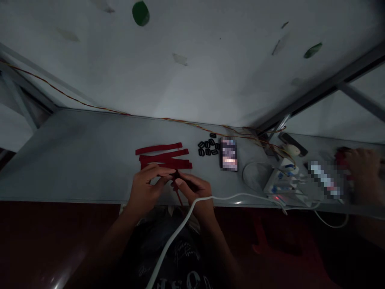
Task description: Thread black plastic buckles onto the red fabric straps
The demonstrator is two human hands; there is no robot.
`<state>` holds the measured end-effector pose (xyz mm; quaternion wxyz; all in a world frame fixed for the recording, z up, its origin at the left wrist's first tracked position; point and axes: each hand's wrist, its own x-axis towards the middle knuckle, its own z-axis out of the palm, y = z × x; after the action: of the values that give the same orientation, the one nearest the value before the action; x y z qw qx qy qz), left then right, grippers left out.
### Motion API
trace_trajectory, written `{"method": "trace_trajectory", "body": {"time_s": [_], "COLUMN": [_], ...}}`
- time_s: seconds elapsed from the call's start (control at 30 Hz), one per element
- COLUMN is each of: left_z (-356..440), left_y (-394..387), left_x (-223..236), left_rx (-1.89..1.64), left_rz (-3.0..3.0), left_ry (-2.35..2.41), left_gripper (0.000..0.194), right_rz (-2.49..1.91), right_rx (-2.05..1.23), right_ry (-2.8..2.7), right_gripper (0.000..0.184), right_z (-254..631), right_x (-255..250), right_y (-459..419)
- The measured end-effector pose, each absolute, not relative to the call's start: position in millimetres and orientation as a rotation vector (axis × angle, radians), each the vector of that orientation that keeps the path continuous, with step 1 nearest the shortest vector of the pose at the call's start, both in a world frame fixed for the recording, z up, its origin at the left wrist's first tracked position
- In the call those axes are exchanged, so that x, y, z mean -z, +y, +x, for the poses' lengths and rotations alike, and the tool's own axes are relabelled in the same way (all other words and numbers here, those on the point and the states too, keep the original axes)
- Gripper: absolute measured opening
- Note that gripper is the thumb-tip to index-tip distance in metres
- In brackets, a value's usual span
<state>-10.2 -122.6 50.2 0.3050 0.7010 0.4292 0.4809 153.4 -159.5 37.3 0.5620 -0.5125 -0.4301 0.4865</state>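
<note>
- My left grip (147,184) and right grip (197,188) are both pinched at the fingertips on one red strap (179,197), held above the front of the worktop (90,160), its tail hanging down between my hands.
- Something dark sits at the pinch; it may be a buckle, but my fingers hide too much for me to tell.
- I'd do best to hold the strap flat and square between thumb and finger, since soft webbing would probably fold or twist if pushed at a slant.
- A short length beyond each pinch should steady the end; a longer one would likely buckle.
- The other red strips (164,155) lie just beyond my left fingers, so I should lift clear of them rather than drag.
- Black buckles (207,144) lie loosely grouped to their right, beside the phone (229,154).
- The white cable (183,222) crosses in front of my right wrist; small wrist movements would avoid snagging it.
</note>
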Motion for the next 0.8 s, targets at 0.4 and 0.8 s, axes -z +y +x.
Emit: {"method": "trace_trajectory", "body": {"time_s": [0.4, 0.8], "left_z": [-19, -26], "left_y": [-129, -137], "left_x": [-38, -32], "left_rx": [-1.36, -1.322], "left_rz": [2.085, 2.211], "left_ry": [0.941, 0.94], "left_gripper": [0.024, 0.032], "right_rz": [-1.181, -1.122], "right_rx": [-0.685, -1.24], "right_ry": [-1.405, -1.031], "right_gripper": [0.041, 0.021], "right_z": [159, 167], "right_x": [-32, -29], "right_y": [-181, -184]}}
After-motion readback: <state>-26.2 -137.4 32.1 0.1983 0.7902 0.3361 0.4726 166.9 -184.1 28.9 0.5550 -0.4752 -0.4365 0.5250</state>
